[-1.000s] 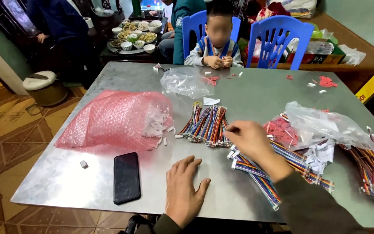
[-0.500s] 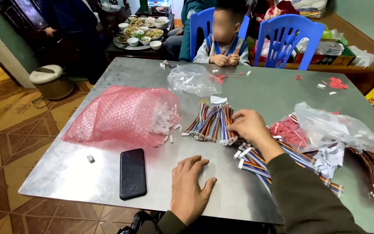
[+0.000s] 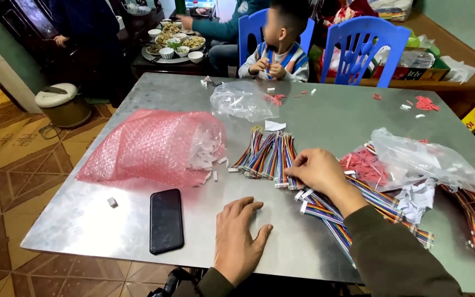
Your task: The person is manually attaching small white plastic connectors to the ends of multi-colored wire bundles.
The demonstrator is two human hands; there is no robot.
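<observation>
A grey metal surface fills the frame. Left of centre lies a pink bubble-wrap bag. At centre, rainbow ribbon cables lie fanned; the right hand rests curled on their lower right ends, fingertips pinching wires. The left hand lies flat, open and empty at lower centre, beside a black phone.

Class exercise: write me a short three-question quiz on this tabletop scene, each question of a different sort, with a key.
1. True or false: the left hand lies flat on the metal table.
2. What does the right hand touch? A) black phone B) bundle of rainbow ribbon cables C) pink bubble-wrap bag
3. Fill in: the phone lies to the ___ of the left hand.

Key: 1 true; 2 B; 3 left.
</observation>
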